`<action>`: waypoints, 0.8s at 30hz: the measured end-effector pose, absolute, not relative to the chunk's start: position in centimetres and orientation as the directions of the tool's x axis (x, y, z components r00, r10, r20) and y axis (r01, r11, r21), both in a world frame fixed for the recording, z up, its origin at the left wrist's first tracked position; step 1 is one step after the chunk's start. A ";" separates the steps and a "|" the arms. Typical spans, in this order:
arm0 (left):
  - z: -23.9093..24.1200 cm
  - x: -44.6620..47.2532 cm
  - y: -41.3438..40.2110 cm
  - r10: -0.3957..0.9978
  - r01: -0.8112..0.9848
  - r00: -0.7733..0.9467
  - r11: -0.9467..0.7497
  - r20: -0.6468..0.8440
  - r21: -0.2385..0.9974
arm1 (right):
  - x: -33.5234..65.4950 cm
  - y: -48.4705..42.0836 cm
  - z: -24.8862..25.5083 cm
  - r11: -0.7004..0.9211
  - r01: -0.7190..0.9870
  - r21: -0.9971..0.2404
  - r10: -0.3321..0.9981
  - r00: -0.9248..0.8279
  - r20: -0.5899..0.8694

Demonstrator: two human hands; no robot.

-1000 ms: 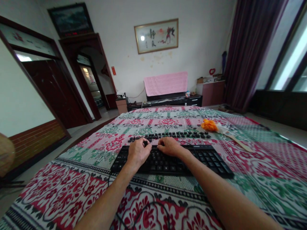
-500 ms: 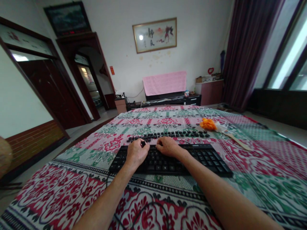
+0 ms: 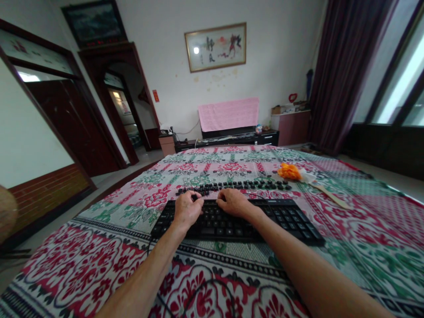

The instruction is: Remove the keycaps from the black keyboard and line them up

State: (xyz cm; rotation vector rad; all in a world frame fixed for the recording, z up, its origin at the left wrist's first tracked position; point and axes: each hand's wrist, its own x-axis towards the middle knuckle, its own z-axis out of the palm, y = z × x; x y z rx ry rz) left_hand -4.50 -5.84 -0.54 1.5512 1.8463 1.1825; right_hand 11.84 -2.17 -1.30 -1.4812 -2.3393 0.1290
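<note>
A black keyboard (image 3: pixel 228 219) lies on the patterned tablecloth in front of me. My left hand (image 3: pixel 188 207) is over its upper left part, with the fingers closed on a small black keycap (image 3: pixel 194 197) that shows between thumb and forefinger. At the keyboard's far edge, near the middle, my right hand (image 3: pixel 233 203) is curled over it with the thumb on the near side; the fingertips are partly hidden. Just beyond the keyboard, loose black keycaps (image 3: pixel 258 184) are lined up in rows. Some of them are partly behind my left hand.
To the right of the keycaps lies an orange and white bundle (image 3: pixel 289 172) with a flat, pale handle (image 3: pixel 331 196). A black cable (image 3: pixel 212 281) loops over the tablecloth (image 3: pixel 109 265) near me. A low black cabinet (image 3: pixel 270 138) with a pink cloth (image 3: pixel 228 115) stands beyond the table.
My left hand has shifted slightly left, and its fingers have turned a little around the small keycap. My right hand stays at the keyboard's far edge. The view has moved slightly.
</note>
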 end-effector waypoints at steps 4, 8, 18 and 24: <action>0.1 -4.5 -6.0 0.951 0.351 -0.310 0.127 -0.013 0.928 | 11.8 -2.1 -1.3 0.431 0.861 -0.271 0.896 -0.373 0.239; 0.5 -4.6 -6.1 0.949 0.239 -0.296 0.184 -0.109 0.953 | 11.8 -2.2 -1.2 0.422 0.863 -0.278 0.903 -0.372 0.216; 0.9 -3.2 -7.5 0.894 0.863 -0.152 -0.088 0.421 0.497 | 11.7 -2.3 -1.0 0.428 0.856 -0.291 0.901 -0.376 0.218; 1.3 -1.5 -9.0 0.900 0.955 -0.014 -0.117 0.437 0.271 | 11.7 -2.4 -0.9 0.423 0.855 -0.300 0.904 -0.377 0.200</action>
